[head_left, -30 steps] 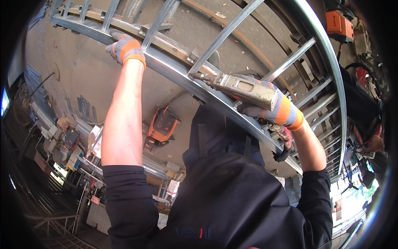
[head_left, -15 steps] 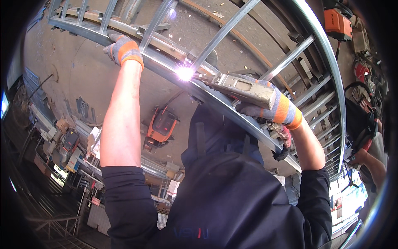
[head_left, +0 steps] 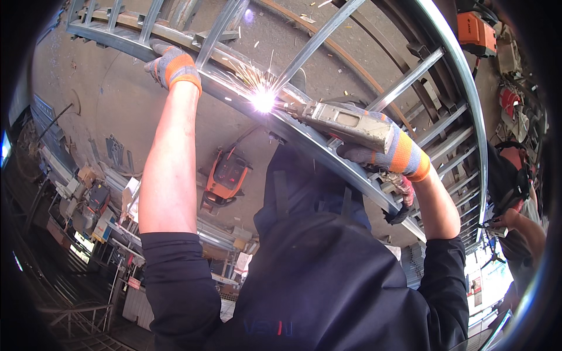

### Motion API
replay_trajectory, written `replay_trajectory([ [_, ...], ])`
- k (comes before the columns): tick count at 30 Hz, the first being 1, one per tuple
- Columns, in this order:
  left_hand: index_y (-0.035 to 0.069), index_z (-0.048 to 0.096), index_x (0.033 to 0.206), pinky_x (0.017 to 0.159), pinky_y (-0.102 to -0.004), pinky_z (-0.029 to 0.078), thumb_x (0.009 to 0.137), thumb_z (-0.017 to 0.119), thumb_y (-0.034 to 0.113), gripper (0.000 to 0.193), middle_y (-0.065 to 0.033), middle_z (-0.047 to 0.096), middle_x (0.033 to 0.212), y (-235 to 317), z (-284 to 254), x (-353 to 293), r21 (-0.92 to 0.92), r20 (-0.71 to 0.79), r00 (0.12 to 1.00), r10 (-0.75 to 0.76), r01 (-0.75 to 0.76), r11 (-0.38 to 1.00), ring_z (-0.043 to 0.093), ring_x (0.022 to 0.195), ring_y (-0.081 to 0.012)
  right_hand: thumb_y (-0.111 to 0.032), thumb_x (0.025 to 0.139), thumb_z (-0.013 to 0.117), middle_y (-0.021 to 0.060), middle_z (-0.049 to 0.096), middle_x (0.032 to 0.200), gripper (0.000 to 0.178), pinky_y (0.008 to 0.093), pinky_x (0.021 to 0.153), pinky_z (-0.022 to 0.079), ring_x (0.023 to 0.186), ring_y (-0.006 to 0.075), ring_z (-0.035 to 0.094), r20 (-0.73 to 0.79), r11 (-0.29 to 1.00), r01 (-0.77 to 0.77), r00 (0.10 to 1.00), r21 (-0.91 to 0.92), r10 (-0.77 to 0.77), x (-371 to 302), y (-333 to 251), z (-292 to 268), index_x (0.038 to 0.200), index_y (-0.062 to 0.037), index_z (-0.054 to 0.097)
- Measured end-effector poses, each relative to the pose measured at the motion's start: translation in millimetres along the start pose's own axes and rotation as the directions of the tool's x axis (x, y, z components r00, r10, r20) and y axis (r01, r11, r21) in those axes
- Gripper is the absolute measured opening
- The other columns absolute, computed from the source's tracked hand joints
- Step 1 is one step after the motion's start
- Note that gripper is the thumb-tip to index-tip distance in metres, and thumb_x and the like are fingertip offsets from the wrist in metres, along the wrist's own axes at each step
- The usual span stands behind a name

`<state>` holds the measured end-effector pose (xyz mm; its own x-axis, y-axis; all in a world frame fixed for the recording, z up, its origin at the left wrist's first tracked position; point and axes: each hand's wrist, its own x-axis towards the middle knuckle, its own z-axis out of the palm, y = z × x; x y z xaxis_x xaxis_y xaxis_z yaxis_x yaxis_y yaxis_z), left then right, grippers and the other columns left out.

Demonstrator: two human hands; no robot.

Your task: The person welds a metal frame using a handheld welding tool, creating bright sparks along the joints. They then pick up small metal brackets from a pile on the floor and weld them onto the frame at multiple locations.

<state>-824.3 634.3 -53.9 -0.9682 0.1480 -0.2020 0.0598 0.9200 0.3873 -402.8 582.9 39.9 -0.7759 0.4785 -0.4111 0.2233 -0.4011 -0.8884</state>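
Metal frame (head_left: 310,140), with two curved rails joined by rungs, spans the upper part of the view; its near rail slants down from upper left to lower right and passes in front of the person's legs. Left hand (head_left: 174,67), in a grey-and-orange glove, touches that rail toward its upper-left end; whether its grip is wrapped around the metal cannot be told. Right hand (head_left: 393,157), gloved alike, has its grip clamped on a boxy grey torch-like tool (head_left: 333,117), whose narrow tip points left along the rail. Beside the tip, a bright white-violet glow (head_left: 263,100) sits where one rung (head_left: 319,44) meets the near rail, and thin orange sparks fan out up and left from it. A red-and-black cable (head_left: 403,196) hangs below the right hand. Between the forearms, beyond the rail, an orange-and-black machine (head_left: 225,175) stands on the floor (head_left: 105,99). At the far right, another person's hand (head_left: 509,219) shows near the frame's outer rail, its details too small to tell.
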Motion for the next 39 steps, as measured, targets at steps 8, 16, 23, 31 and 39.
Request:
replay_trajectory([
  [8, -0.003, 0.045, 0.146, 0.105, -0.0523, 0.056, 0.108, 0.050, 0.061, 0.075, -0.0275, 0.058, 0.147, 2, -3, -6, -0.009, -0.002, 1.000, -0.011, 0.011, 1.000, 0.066, 0.130, -0.0407, -0.014, 0.088, 0.085, 0.0153, 0.073, 0.127, 0.062, 0.0370, 0.102, 0.053, 0.113, 0.0260, 0.070, 0.027, 0.999, 0.010, 1.000, -0.051, -0.008, -4, 0, 0, 0.144, -0.0006, 0.064],
  [16, 0.000, 0.049, 0.147, 0.102, -0.0476, 0.058, 0.105, 0.059, 0.057, 0.072, -0.0231, 0.065, 0.138, -14, 15, 21, -0.101, -0.044, 0.999, -0.006, 0.002, 0.995, 0.069, 0.125, -0.0362, -0.007, 0.087, 0.086, 0.0093, 0.077, 0.122, 0.060, 0.0336, 0.102, 0.053, 0.112, 0.0168, 0.069, -0.036, 0.982, -0.164, 0.985, 0.098, 0.168, -24, -15, 3, 0.143, -0.0012, 0.066],
  [23, 0.003, 0.033, 0.167, 0.123, -0.0472, 0.038, 0.114, 0.050, 0.043, 0.069, -0.0150, 0.040, 0.169, -46, -22, 24, -0.797, 0.388, 0.867, 0.312, 0.146, 0.586, 0.046, 0.150, -0.0307, -0.003, 0.088, 0.081, 0.0101, 0.077, 0.130, 0.071, 0.0315, 0.101, 0.053, 0.112, 0.0139, 0.069, -0.529, 0.929, -0.371, 0.791, -0.017, 0.306, -84, -75, 63, 0.155, -0.0010, 0.057],
  [31, -0.003, 0.036, 0.167, 0.126, -0.0409, 0.037, 0.114, 0.049, 0.028, 0.062, -0.0209, 0.034, 0.175, 12, -46, 233, 0.796, 0.572, 0.741, 0.352, -0.397, -0.457, 0.041, 0.158, -0.0277, 0.003, 0.083, 0.076, 0.0097, 0.078, 0.111, 0.059, 0.0300, 0.086, 0.057, 0.095, 0.0141, 0.070, -0.774, 0.839, -0.544, 0.525, 0.014, 0.353, -31, -210, 140, 0.141, 0.0009, 0.066],
  [39, 0.012, 0.074, 0.131, 0.076, -0.0412, 0.058, 0.104, 0.064, 0.027, 0.032, -0.0060, 0.072, 0.120, 77, 44, 342, 0.903, 0.331, 0.855, 0.399, -0.409, 0.128, 0.076, 0.097, -0.0239, -0.015, 0.085, 0.090, 0.0123, 0.076, 0.117, 0.065, 0.0372, 0.088, 0.057, 0.098, 0.0259, 0.072, -0.455, 0.861, -0.318, 0.883, -0.396, 0.116, 69, -257, 92, 0.143, 0.0000, 0.064],
])
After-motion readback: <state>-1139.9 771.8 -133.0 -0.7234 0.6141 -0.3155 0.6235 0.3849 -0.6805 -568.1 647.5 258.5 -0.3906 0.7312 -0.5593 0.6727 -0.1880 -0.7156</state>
